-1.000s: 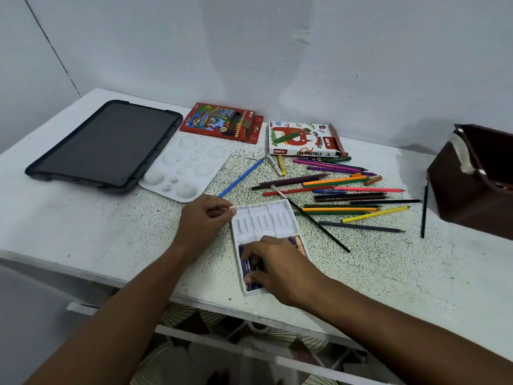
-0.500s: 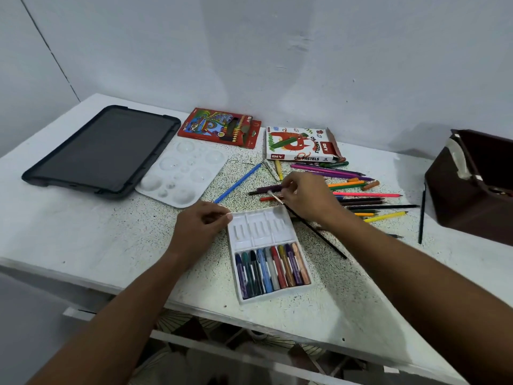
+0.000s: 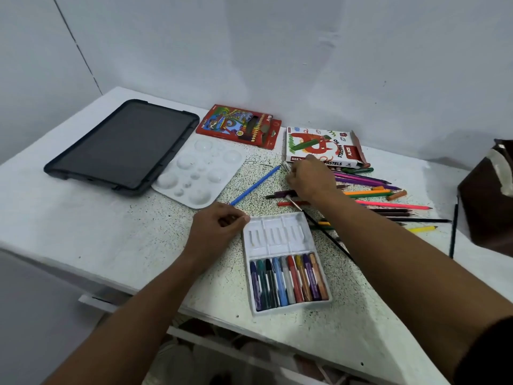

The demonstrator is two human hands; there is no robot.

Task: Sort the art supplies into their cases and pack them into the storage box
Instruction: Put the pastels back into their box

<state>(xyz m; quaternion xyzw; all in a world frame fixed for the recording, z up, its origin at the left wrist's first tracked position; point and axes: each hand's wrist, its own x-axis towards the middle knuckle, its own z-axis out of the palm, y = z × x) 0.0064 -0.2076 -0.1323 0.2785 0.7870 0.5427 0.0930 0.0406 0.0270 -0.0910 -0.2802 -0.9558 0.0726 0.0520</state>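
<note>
A white pastel tray [image 3: 277, 234] lies near the table's front edge, its near half filled with several oil pastels [image 3: 288, 282] and its far half bare. My left hand [image 3: 219, 226] is curled, its fingertips holding the tray's far left corner. My right hand [image 3: 311, 179] reaches past the tray and pinches a whitish pastel stick [image 3: 286, 166] just in front of the oil pastels box [image 3: 322, 147]. Loose coloured pencils [image 3: 383, 193] are spread to the right of that hand. The brown storage box [image 3: 488, 195] stands at the right edge.
A red coloured-pencil box [image 3: 238, 126] lies by the wall. A white paint palette [image 3: 200, 173] and a dark tablet [image 3: 122, 145] lie at the left. A blue pencil [image 3: 255, 186] lies above my left hand, and a thin black brush [image 3: 327, 234] runs under my right forearm.
My right hand left the pastels in the tray, crossed the pencil pile and now closes on the whitish stick by the oil pastels box. My left hand stayed at the tray.
</note>
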